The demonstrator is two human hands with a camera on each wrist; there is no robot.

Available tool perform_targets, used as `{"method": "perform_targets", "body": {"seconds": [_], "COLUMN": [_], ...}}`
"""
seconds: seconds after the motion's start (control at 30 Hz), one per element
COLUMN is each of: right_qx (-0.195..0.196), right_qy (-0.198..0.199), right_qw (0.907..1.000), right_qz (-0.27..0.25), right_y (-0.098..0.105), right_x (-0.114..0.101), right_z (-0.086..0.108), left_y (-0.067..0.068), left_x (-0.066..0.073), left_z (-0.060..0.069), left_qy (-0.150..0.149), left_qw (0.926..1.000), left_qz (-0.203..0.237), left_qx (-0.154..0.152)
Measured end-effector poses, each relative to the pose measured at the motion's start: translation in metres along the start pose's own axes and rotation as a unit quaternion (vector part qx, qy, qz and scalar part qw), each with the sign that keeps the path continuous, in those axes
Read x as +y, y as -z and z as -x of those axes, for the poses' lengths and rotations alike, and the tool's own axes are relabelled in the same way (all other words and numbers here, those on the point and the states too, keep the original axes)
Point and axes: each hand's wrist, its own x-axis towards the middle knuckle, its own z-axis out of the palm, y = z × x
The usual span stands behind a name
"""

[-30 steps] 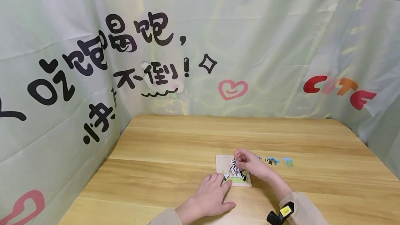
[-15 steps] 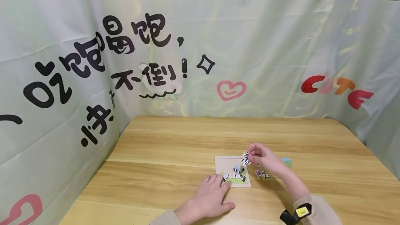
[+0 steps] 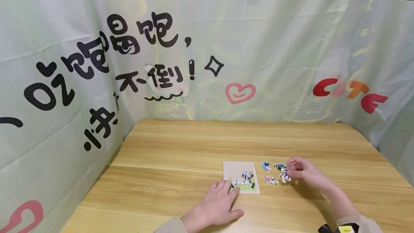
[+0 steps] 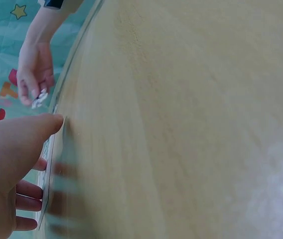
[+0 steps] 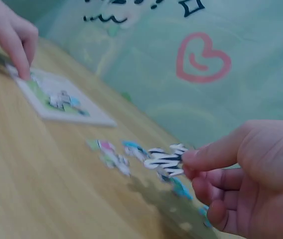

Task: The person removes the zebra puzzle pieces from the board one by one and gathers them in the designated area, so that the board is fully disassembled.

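Note:
A square puzzle board [image 3: 237, 170] lies on the table, its lower part filled with green and zebra-striped pieces. My left hand [image 3: 218, 204] rests flat with spread fingers on the board's lower left corner; the left wrist view shows this hand [image 4: 7, 164] at the board's edge. Out to the right of the board, my right hand [image 3: 305, 172] pinches a black-and-white striped piece [image 3: 284, 176] between thumb and fingers. In the right wrist view the striped piece [image 5: 165, 160] is held above the table by the thumb and fingertips of the hand [image 5: 261, 174].
Between board and right hand lie loose pieces: one with blue [image 3: 266, 167], one with pink [image 3: 271, 180], and a blue-green one [image 3: 279, 167] partly behind the striped piece. The right wrist view shows another blue bit [image 5: 205, 216] near the fingers. Printed curtains [image 3: 275, 64] stand behind the table.
My right hand has lifted the striped piece off the board and carried it right, over the loose pieces. The left hand has stayed at the board's corner.

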Motion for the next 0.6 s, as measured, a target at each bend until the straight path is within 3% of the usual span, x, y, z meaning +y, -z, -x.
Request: {"method": "perform_targets", "body": {"seconds": [0.2,0.43,0.6], "right_qx": [-0.022,0.021,0.024], "right_qy": [0.016,0.007,0.029], "right_qw": [0.9987,0.9876,0.9844], "right_qz": [0.043,0.156,0.172], "right_y": [0.004,-0.007,-0.01], "right_x": [0.013,0.011,0.013], "right_z": [0.008,0.01,0.01], "left_y": [0.0,0.0,0.0], "left_x": [0.0,0.0,0.001], "left_z": [0.0,0.001,0.001], "left_qy": [0.002,0.006,0.005], "left_qw": [1.0,1.0,1.0], "left_qz": [-0.002,0.002,0.002], "left_qx": [0.001,-0.001,-0.003]}}
